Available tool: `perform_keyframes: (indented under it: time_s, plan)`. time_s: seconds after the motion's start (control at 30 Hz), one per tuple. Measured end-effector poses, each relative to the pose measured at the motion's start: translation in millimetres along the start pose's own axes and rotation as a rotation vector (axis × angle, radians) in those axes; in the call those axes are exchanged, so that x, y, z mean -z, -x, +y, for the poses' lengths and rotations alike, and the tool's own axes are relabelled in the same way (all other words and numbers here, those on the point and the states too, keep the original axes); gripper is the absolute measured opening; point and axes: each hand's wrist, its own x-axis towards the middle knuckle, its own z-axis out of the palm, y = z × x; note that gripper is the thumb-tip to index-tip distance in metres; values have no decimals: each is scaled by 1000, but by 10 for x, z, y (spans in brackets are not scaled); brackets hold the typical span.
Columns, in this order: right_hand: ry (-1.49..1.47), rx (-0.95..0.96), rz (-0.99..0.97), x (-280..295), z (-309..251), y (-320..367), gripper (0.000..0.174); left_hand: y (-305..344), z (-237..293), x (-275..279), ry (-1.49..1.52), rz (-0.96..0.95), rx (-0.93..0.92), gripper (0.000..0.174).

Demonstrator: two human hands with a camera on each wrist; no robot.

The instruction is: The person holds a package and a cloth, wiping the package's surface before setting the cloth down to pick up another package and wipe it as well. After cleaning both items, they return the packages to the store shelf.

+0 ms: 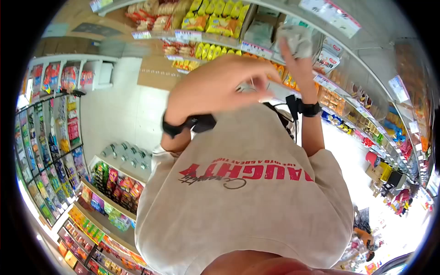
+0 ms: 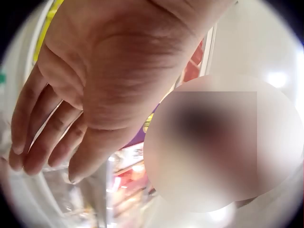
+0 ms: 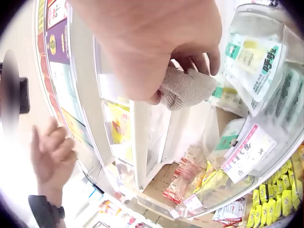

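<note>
My right hand (image 3: pixel 156 52) grips a crumpled, light-grey textured piece (image 3: pixel 187 88) that looks like knitted cloth or mesh. In the head view that hand (image 1: pixel 300 68) is raised to the shelf, beside packs in clear bins. Teal-labelled clear packs (image 3: pixel 254 66) stand just past the grey piece in the right wrist view. My left hand (image 2: pixel 104 71) hangs with its fingers loosely extended and nothing held. The head view has the left hand (image 1: pixel 229 85) in front of my chest, blurred, with thumb and fingers apart.
Yellow snack packets (image 1: pixel 224 23) fill the shelf ahead. A white price tag (image 3: pixel 249 152) fronts the clear bin near my right hand. Shelves curve away on the right, a cardboard box (image 1: pixel 158 71) stands ahead on the left, and a rack of packets (image 1: pixel 50 151) lines the far left.
</note>
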Motion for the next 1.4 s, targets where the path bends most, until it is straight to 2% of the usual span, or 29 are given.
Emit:
perform_keyframes:
  time_s: [0.03, 0.07, 0.1, 0.13, 0.2, 0.23, 0.27, 0.3, 0.33, 0.37, 0.43, 0.47, 0.6, 0.67, 0.73, 0.77, 0.8, 0.9, 0.97, 1.0, 1.1, 1.13, 1.23, 1.33, 1.4]
  plan:
    - [61, 74, -41, -61, 69, 0, 41, -98, -208, -3, -56, 14, 116, 27]
    - [119, 150, -78, -122, 138, -1, 44, -178, -451, -36, -221, 62, 137, 26]
    - [156, 190, -127, -187, 106, -6, 47, -255, -720, -79, -385, 116, 154, 26]
    - [195, 228, -177, -228, 102, 18, 50, -339, -1035, -106, -451, 175, 78, 28]
    - [516, 137, -255, -326, 344, 145, 55, -412, -1466, -179, -597, 224, -28, 25]
    - [433, 51, -278, -343, 361, 149, 53, -427, -1612, -214, -677, 213, -53, 23]
    - [492, 157, -230, -372, 455, 191, 49, -350, -1742, -338, -610, 149, 46, 25]
    - [511, 182, -277, -369, 525, 164, 52, -448, -1752, -329, -565, 85, 112, 27]
    - [542, 199, -257, -368, 559, 181, 51, -463, -1691, -325, -516, 50, 149, 37]
    - [512, 112, -233, -344, 512, 187, 51, -479, -1637, -326, -460, 16, 190, 48]
    - [449, -49, -196, -300, 392, 147, 52, -526, -1713, -301, -435, 12, 206, 45]
    - [432, -26, -166, -281, 394, 148, 52, -554, -1761, -279, -421, 14, 216, 44]
    - [338, 25, -72, -241, 318, 118, 49, -637, -1628, -207, -501, 186, 2, 35]
    - [309, 3, -16, -147, 110, 169, 49, -667, -1636, -156, -507, 162, -16, 28]
    - [53, -34, 19, -91, 64, 166, 49, -625, -1673, -94, -425, 113, 7, 14]
    - [-75, -61, 36, -66, 46, 176, 48, -593, -1707, -75, -384, 140, 0, 13]
    - [-125, -86, 36, -10, -31, 160, 40, -575, -1661, -47, -339, 167, -2, 12]
    - [-166, -56, 291, 5, -67, 176, 33, -551, -1572, -33, -256, 250, 20, 11]
    - [-213, -107, 255, 54, -75, 217, 31, -559, -1581, -53, -214, 299, 7, 11]
    - [-198, -115, 272, 40, -56, 235, 31, -560, -1632, -55, -244, 246, 21, 13]
    - [-153, -151, 275, 34, -35, 340, 29, -512, -1762, -183, -292, 161, 222, 10]
    - [-149, -154, 259, 28, -54, 363, 27, -489, -1779, -210, -309, 203, 153, 16]
    - [-91, -137, 201, -14, -171, 374, 21, -505, -1721, -228, -178, 266, 125, 22]
    - [-48, -84, 105, -40, -279, 314, 21, -529, -1754, -183, -192, 116, 122, 23]
    - [-101, -80, 52, -62, -422, 276, 21, -535, -1687, -154, -80, 87, 133, 18]
